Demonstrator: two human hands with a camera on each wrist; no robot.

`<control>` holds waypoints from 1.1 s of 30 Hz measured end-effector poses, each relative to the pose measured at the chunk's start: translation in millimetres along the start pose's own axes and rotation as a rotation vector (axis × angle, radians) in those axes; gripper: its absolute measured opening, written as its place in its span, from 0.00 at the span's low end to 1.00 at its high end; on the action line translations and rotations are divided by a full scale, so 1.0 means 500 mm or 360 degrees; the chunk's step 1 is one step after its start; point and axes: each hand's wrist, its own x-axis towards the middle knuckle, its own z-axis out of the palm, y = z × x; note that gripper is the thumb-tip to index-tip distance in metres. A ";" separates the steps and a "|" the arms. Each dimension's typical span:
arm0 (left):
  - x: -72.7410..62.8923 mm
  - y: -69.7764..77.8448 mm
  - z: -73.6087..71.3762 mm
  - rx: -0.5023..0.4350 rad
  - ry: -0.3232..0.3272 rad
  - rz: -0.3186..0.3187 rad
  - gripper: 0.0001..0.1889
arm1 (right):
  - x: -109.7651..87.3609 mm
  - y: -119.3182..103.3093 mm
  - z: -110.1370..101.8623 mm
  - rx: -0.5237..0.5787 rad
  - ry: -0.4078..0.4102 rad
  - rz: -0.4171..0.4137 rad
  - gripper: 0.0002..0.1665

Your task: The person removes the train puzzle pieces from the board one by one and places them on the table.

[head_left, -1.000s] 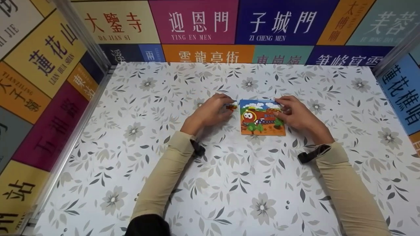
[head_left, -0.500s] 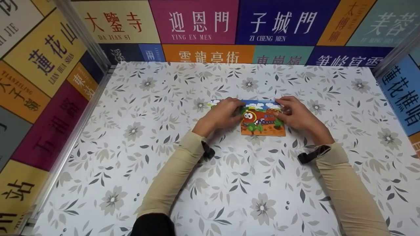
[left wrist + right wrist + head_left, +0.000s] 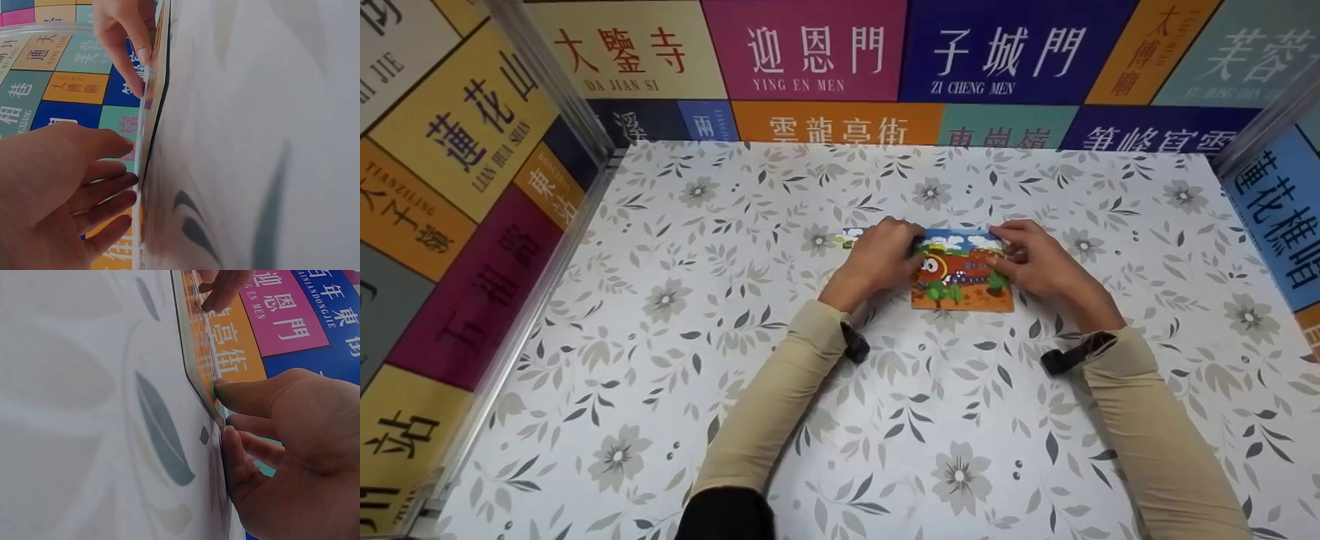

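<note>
A flat, square cartoon train picture board lies on the patterned table. My right hand pinches its right edge, thumb on the printed face; the right wrist view shows the right thumb and fingers at a corner. At the board's left side is my left hand, its fingertips right at the edge and overlapping the train's face in the head view. Seen from the left wrist, the left fingers are loosely spread. A smaller piece with printed clouds and greenery shows beyond the left hand, which hides the rest.
The table has a white cover with grey leaves and flowers. Coloured panels with large characters stand along the back and both sides. Each wrist wears a black strap, the left strap lying below the hand.
My left hand has moved right, from beside the board to its left edge, uncovering the small cloud-printed piece behind it. The right hand and the board have stayed nearly still.
</note>
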 end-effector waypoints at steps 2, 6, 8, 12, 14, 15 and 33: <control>0.002 0.006 -0.002 0.0014 -0.0018 -0.0042 0.18 | 0.000 -0.001 0.000 -0.0005 0.0000 0.0003 0.38; 0.006 0.016 -0.005 0.0063 -0.0062 -0.0099 0.21 | -0.001 -0.003 -0.001 -0.0004 0.0008 0.0007 0.38; 0.007 0.019 -0.005 0.0070 -0.0075 -0.0109 0.23 | -0.001 -0.002 -0.002 0.0003 0.0013 0.0004 0.38; 0.008 0.016 -0.001 0.0027 -0.0073 -0.0123 0.26 | 0.000 0.000 -0.001 -0.0002 0.0025 -0.0017 0.38; 0.008 0.013 0.001 -0.0002 -0.0066 -0.0132 0.27 | 0.001 0.001 0.000 -0.0012 0.0024 -0.0032 0.38; 0.009 0.012 0.002 -0.0018 -0.0062 -0.0136 0.28 | 0.001 0.001 0.000 -0.0011 0.0023 -0.0026 0.38; 0.013 0.004 0.002 -0.0065 -0.0005 -0.0069 0.30 | 0.002 0.001 0.000 -0.0007 0.0014 -0.0008 0.38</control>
